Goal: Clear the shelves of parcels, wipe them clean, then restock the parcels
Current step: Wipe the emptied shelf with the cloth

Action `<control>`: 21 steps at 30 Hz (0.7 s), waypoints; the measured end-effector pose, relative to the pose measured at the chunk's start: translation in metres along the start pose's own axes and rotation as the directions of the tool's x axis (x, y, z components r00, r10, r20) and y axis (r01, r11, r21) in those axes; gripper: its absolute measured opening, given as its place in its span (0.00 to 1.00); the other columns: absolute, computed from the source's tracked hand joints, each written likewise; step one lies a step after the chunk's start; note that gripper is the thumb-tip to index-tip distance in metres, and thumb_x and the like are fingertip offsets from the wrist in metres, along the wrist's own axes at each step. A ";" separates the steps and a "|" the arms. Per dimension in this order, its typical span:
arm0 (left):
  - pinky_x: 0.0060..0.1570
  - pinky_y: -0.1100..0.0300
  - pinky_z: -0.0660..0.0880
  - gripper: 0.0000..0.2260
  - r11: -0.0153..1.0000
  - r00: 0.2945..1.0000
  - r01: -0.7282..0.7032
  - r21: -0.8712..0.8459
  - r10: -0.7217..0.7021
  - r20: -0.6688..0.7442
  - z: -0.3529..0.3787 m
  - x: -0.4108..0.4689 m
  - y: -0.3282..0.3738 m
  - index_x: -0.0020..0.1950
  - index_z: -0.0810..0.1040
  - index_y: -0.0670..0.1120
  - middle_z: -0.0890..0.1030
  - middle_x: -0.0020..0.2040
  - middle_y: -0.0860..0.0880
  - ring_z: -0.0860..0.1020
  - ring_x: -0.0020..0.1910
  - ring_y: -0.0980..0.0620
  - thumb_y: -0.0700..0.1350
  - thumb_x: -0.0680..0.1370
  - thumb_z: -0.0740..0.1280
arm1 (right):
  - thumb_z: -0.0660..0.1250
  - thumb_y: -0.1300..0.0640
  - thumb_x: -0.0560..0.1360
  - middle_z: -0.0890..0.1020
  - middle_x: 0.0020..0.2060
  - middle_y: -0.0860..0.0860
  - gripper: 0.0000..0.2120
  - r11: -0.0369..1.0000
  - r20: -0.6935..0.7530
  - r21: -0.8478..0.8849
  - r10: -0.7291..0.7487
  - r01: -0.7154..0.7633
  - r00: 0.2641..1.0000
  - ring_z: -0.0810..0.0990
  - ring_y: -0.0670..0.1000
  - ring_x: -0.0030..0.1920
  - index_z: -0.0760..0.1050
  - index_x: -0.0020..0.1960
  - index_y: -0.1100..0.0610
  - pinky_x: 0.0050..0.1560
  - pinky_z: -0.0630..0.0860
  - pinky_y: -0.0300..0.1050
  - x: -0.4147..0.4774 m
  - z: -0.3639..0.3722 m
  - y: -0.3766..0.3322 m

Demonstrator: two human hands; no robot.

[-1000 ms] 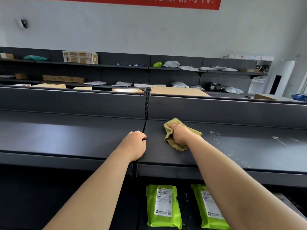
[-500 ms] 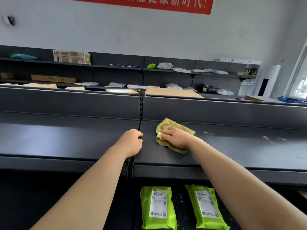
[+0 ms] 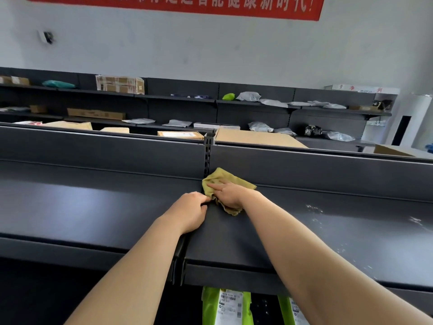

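Our right hand [image 3: 230,193], pressed flat on the crumpled yellow-green cloth [image 3: 222,181], has swept it left to the dark metal shelf's [image 3: 328,231] back corner. Our left hand [image 3: 192,211] rests curled, empty. White specks remain rightward; green plastic parcels [image 3: 226,307] wait below.

A red banner [image 3: 175,5] on the wall shows cut-off white Chinese characters, "智能健康新时代".

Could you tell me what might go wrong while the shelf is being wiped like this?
1. The cloth sits at the left end of the shelf; the white specks further right could be missed.
2. The left hand rests over the gap between shelves, close to the right hand, so a finger might catch there.
3. Dust pushed off the front edge may land on the green parcels below.
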State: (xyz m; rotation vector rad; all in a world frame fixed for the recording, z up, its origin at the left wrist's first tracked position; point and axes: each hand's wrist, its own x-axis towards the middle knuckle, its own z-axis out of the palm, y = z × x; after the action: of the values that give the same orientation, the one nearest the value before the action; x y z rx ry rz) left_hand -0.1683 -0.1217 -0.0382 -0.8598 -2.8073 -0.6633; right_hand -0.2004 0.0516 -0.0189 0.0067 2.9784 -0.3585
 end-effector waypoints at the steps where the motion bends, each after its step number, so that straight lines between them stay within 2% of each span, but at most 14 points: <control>1: 0.67 0.59 0.63 0.18 1.000 1.000 -0.006 0.005 0.006 0.002 0.001 0.001 -0.001 0.70 0.72 0.50 0.71 0.70 0.51 0.67 0.69 0.50 0.44 0.81 0.57 | 0.45 0.47 0.83 0.49 0.79 0.51 0.22 1.000 0.002 0.004 0.005 -0.005 1.000 0.47 0.53 0.78 0.51 0.77 0.39 0.77 0.46 0.56 0.002 0.000 0.003; 11: 0.68 0.60 0.62 0.18 1.000 0.999 0.028 0.008 -0.028 0.025 0.004 -0.001 0.001 0.70 0.72 0.50 0.69 0.72 0.50 0.65 0.70 0.51 0.43 0.83 0.53 | 0.42 0.45 0.81 0.43 0.79 0.49 0.25 0.977 -0.029 -0.026 0.211 -0.212 0.977 0.41 0.54 0.78 0.45 0.77 0.38 0.75 0.44 0.61 -0.008 0.001 0.054; 17: 0.64 0.55 0.68 0.17 0.998 0.998 0.038 0.053 -0.040 0.041 0.002 -0.006 0.005 0.68 0.73 0.48 0.70 0.69 0.50 0.70 0.65 0.49 0.41 0.83 0.52 | 0.40 0.47 0.82 0.43 0.79 0.49 0.25 0.951 -0.070 -0.040 0.302 -0.305 0.951 0.41 0.55 0.78 0.44 0.78 0.42 0.75 0.45 0.61 -0.044 -0.004 0.087; 21: 0.60 0.51 0.72 0.16 0.991 0.997 0.048 0.121 -0.055 0.055 0.002 -0.011 0.013 0.65 0.74 0.44 0.72 0.65 0.48 0.72 0.61 0.46 0.37 0.82 0.51 | 0.41 0.44 0.82 0.44 0.79 0.49 0.24 0.939 -0.096 -0.038 0.336 -0.341 0.937 0.43 0.55 0.78 0.46 0.78 0.41 0.75 0.44 0.61 -0.071 -0.003 0.087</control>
State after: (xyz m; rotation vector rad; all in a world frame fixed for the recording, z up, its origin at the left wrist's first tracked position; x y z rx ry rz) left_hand -0.1517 -0.1171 -0.0378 -0.7998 -2.8954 -0.4774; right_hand -0.1289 0.1381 -0.0268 0.5366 2.9909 -0.2388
